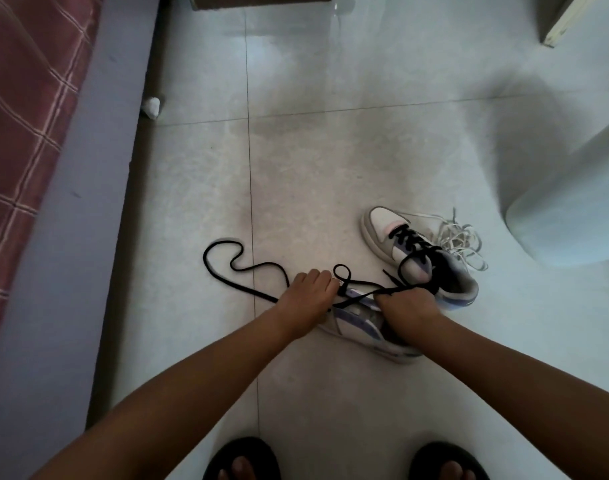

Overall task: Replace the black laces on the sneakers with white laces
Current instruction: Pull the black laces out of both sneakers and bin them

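— Both hands are down on the near sneaker (360, 327), aren't they?

— Yes. His or her left hand (306, 296) presses on its toe end, fingers curled; the right hand (405, 306) grips the black lace (240, 268) by the collar, pulling it out.

— How far along, then?

— Early, I'd judge. That lace is mostly free and trails in loops over the floor (330, 161) to the left. Just beyond on the right, the far sneaker (417, 251) is fully laced in black.

— And the white laces (462, 240)?

— Heaped loose behind the far sneaker, unused.
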### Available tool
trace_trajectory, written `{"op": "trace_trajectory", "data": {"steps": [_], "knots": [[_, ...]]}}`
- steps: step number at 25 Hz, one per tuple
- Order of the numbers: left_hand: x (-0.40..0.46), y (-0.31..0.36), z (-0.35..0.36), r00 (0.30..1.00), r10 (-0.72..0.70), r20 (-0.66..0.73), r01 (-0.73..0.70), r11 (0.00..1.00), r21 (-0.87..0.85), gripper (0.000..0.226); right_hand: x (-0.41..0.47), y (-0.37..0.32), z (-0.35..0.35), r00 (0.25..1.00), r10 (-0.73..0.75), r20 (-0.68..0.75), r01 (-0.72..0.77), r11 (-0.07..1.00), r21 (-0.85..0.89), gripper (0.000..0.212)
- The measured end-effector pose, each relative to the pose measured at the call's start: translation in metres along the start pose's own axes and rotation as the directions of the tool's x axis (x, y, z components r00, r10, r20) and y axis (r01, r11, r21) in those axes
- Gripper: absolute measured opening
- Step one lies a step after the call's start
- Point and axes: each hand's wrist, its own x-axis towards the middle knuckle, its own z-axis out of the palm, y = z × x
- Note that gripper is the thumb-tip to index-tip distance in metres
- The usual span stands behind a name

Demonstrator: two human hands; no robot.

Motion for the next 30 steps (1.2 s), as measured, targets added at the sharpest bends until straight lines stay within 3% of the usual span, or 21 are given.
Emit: {"op": "trace_trajectory", "data": {"steps": [4,7,9,11,12,15,20,25,30], "knots": [[-0.005,0.001,0.001,0.998,0.018,0.052,-0.018,1.0,-0.008,0.045,0.001,-0.001,-0.001,1.0,-0.007,0.005,0.007,1.0,-0.009,0.035],[-0.004,-0.004,-0.008,0.994,-0.073,0.077,0.088,0.973,-0.214,0.031,0.0,-0.001,-0.002,1.0,-0.007,0.015,0.007,1.0,-0.016,0.036],[-0.004,-0.006,-0.01,0.992,-0.097,0.085,0.124,0.902,-0.414,0.023,0.001,-0.002,-0.001,1.0,0.003,0.021,-0.003,1.0,-0.025,0.037],[-0.005,-0.008,-0.012,0.966,-0.133,0.223,0.237,0.805,-0.544,0.022,0.003,-0.003,-0.001,0.999,0.014,0.035,-0.012,0.999,-0.052,0.037],[-0.005,-0.011,-0.014,0.957,-0.144,0.251,0.254,0.832,-0.494,0.025,0.003,-0.003,-0.002,0.999,0.012,0.044,-0.009,0.998,-0.067,0.037],[-0.01,-0.033,-0.023,0.987,-0.1,0.127,0.123,0.974,-0.19,0.039,0.003,-0.001,-0.005,0.998,-0.011,0.057,0.015,0.997,-0.075,0.037],[-0.027,-0.092,-0.037,0.995,-0.058,-0.085,0.065,0.995,0.075,0.037,-0.001,0.01,-0.01,0.999,-0.009,0.037,0.01,0.999,-0.037,0.037],[-0.057,-0.163,-0.054,0.978,-0.201,-0.05,0.206,0.965,0.163,0.028,-0.01,0.03,-0.001,0.997,0.022,0.079,-0.02,0.999,-0.026,0.032],[-0.08,-0.222,-0.069,0.867,-0.498,0.012,0.482,0.844,0.233,0.026,-0.021,0.052,0.019,0.994,0.075,0.076,-0.073,0.997,-0.017,0.045]]}}
